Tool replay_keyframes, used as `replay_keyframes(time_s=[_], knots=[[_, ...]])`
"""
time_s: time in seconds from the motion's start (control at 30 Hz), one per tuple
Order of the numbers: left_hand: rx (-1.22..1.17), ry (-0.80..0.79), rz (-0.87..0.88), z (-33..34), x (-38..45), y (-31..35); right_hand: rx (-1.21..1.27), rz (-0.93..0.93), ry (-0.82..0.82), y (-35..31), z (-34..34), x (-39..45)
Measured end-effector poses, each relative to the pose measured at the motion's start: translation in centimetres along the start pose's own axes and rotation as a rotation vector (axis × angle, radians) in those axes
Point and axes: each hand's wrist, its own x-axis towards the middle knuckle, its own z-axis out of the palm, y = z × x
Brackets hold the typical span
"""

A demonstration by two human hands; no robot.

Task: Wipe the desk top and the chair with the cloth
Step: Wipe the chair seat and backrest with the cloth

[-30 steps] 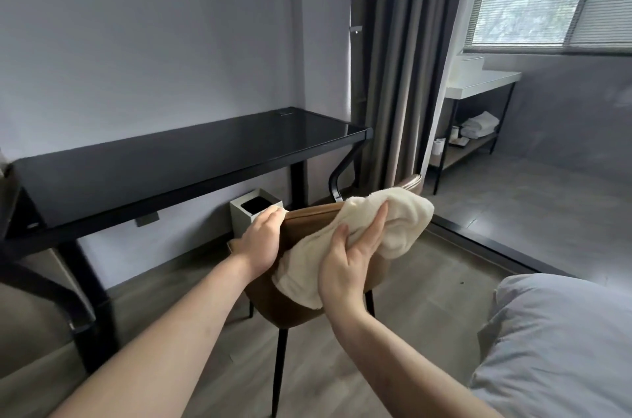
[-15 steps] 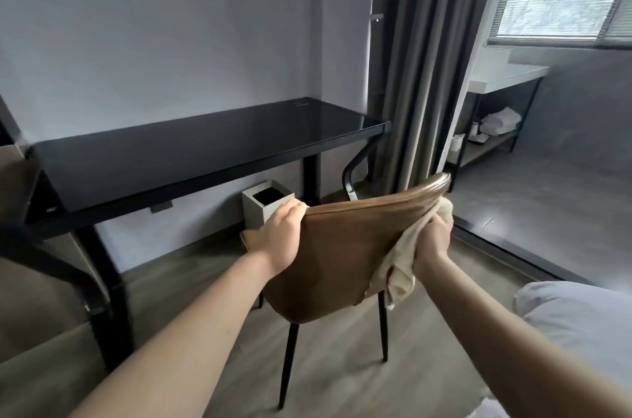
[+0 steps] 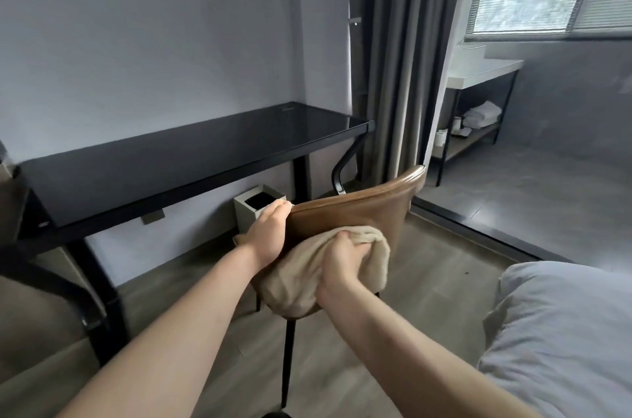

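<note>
The chair (image 3: 362,212) stands a little way out from the black desk (image 3: 191,150), its brown back turned toward the person, and everything here happens against that back. The left hand (image 3: 268,234) grips the top edge of the backrest at its left end, fingers curled over the rim — it looks like a steadying hold. The right hand (image 3: 340,263) has the beige cloth (image 3: 307,277) bunched in its curled fingers and presses it flat onto the lower middle of the backrest, just beside the left hand.

The cloth looks soft, thick and light; it drapes in loose folds below the hand, so a wad gathered in the palm is the sensible way to hold it, otherwise the hanging part may drag or slip free. The chair back seems smooth and slightly glossy, likely leather-like, so the cloth should glide easily. On thin legs the chair probably tips or skids under a push — hence the hold on the rim. A small white bin (image 3: 254,209) sits just beyond the chair, under the desk.
</note>
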Motion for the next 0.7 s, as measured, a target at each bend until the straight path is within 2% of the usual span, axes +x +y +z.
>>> replay_keyframes(time_s=[0.13, 0.2, 0.4, 0.47, 0.57, 0.7], knots=[[0.02, -0.019, -0.012, 0.0, -0.2, -0.4, 0.08, -0.21, 0.063, -4.2, -2.7, 4.5], [0.009, -0.026, -0.01, 0.0, 0.1, -0.7, 0.053, -0.257, 0.061, -6.5, -3.7, 7.6], [0.034, -0.034, 0.033, 0.3, 0.8, -1.5, -0.031, -0.148, 0.011, -8.7, -5.9, 16.7], [0.015, -0.04, 0.035, 0.3, 1.0, -1.6, -0.089, -0.135, 0.011, -8.5, -5.6, 15.6], [0.024, -0.033, 0.067, 0.5, 0.8, -1.5, -0.043, -0.167, 0.051, -6.4, -4.4, 11.9], [0.047, 0.012, 0.048, 0.4, 0.6, -1.0, 0.048, -0.031, 0.072, -1.4, -2.5, 7.1]])
